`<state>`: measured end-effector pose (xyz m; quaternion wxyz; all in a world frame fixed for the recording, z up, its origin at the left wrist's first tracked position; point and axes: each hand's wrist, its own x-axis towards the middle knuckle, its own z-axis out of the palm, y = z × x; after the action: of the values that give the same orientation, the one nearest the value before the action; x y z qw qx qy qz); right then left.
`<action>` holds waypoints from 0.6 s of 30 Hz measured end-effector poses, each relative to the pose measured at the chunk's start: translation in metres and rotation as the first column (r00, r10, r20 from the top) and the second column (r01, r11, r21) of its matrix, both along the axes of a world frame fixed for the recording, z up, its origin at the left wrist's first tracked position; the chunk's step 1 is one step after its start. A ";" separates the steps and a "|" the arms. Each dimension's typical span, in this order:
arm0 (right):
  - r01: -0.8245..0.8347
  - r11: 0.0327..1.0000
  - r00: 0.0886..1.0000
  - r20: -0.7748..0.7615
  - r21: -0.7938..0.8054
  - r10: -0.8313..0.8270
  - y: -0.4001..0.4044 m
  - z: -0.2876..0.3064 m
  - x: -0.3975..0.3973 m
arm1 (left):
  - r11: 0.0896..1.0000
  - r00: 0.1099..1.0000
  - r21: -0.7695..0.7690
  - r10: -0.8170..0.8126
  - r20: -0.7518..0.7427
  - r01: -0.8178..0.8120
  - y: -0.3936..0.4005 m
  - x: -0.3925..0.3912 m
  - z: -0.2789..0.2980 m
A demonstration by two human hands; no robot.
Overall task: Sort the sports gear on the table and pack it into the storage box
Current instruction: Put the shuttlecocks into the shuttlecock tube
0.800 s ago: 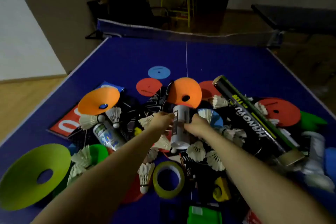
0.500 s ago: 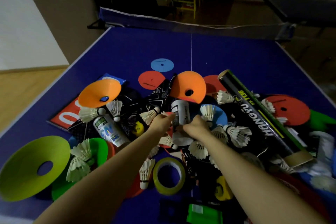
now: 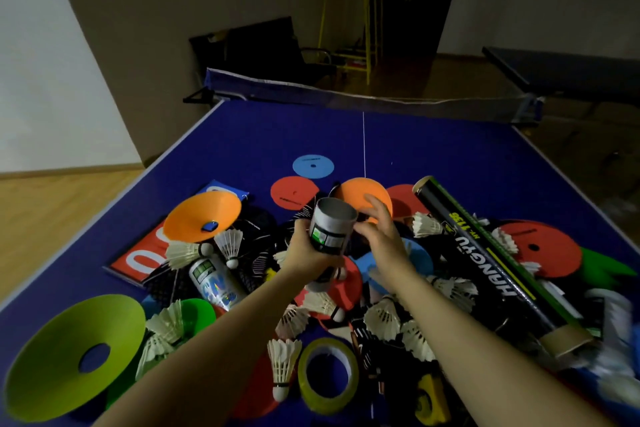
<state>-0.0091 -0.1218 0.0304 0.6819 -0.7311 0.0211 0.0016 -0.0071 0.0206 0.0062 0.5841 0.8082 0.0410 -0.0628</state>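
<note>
Both of my bare forearms reach forward from the bottom of the view and converge toward the middle. My left hand (image 3: 306, 255) is raised, its fingers curled around the lower part of a short white tube (image 3: 330, 230), which it holds upright and slightly tilted with the open mouth facing up. My right hand (image 3: 382, 236) sits just beside the tube on its right, the back of the hand toward me, fingers loosely spread and relaxed, fingertips near the tube's rim; I cannot tell whether they touch it.
</note>
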 end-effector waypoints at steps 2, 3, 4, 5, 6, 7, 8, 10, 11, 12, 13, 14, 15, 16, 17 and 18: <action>-0.072 0.994 0.994 0.073 -0.082 0.078 0.000 0.008 -0.002 | 0.997 1.000 0.079 -0.001 0.022 0.000 0.008 -0.003 0.000; -0.110 0.983 0.989 0.086 -0.148 0.123 0.001 0.009 -0.003 | 0.988 0.999 0.153 -0.013 0.042 0.007 0.012 -0.005 0.000; -0.129 0.970 0.984 0.093 -0.206 0.151 0.003 0.009 -0.005 | 0.971 0.997 0.239 -0.038 0.060 0.023 0.015 -0.006 -0.001; -0.125 0.962 0.984 0.090 -0.244 0.151 0.004 0.006 -0.006 | 0.944 0.996 0.328 -0.063 0.066 0.038 0.018 -0.006 -0.002; -0.100 0.960 0.989 0.077 -0.260 0.124 0.006 0.002 -0.006 | 0.912 0.994 0.405 -0.090 0.064 0.057 0.020 -0.007 -0.001; -0.058 0.959 0.995 0.061 -0.276 0.078 0.006 -0.001 -0.007 | 0.881 0.994 0.467 -0.105 0.039 0.075 0.021 -0.007 -0.001; -0.010 0.955 0.999 0.043 -0.298 0.023 0.004 -0.005 -0.008 | 0.845 0.993 0.527 -0.119 0.020 0.091 0.021 -0.007 -0.002; 0.012 0.917 0.999 -0.037 -0.399 -0.029 -0.004 -0.014 -0.010 | 0.772 0.989 0.624 -0.145 -0.014 0.122 0.019 -0.010 -0.002; -0.036 0.877 0.994 -0.110 -0.480 -0.020 -0.010 -0.018 -0.012 | 0.742 0.988 0.657 -0.154 -0.027 0.133 0.017 -0.012 -0.003; -0.104 0.830 0.982 -0.187 -0.548 -0.001 -0.017 -0.024 -0.014 | 0.719 0.988 0.681 -0.153 -0.037 0.137 0.017 -0.013 -0.005; -0.179 0.791 0.966 -0.259 -0.585 0.028 -0.023 -0.029 -0.017 | 0.706 0.988 0.695 -0.150 -0.045 0.139 0.017 -0.015 -0.009; -0.259 0.766 0.943 -0.326 -0.588 0.068 -0.030 -0.033 -0.022 | 0.700 0.988 0.700 -0.147 -0.052 0.141 0.016 -0.016 -0.013; -0.345 0.747 0.910 -0.397 -0.568 0.118 -0.036 -0.037 -0.027 | 0.699 0.988 0.701 -0.147 -0.052 0.141 0.016 -0.018 -0.017; -0.427 0.714 0.871 -0.464 -0.555 0.161 -0.040 -0.040 -0.031 | 0.692 0.987 0.708 -0.149 -0.050 0.141 0.016 -0.019 -0.021; -0.484 0.659 0.845 -0.503 -0.576 0.181 -0.043 -0.045 -0.035 | 0.679 0.987 0.720 -0.156 -0.050 0.144 0.016 -0.020 -0.024; -0.505 0.591 0.844 -0.505 -0.630 0.182 -0.046 -0.052 -0.037 | 0.665 0.985 0.732 -0.165 -0.048 0.147 0.014 -0.022 -0.028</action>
<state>-0.0457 -0.1679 -0.0216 0.2908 -0.9172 0.0096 0.2722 -0.0286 0.0349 -0.0215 0.2043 0.9754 -0.0130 -0.0816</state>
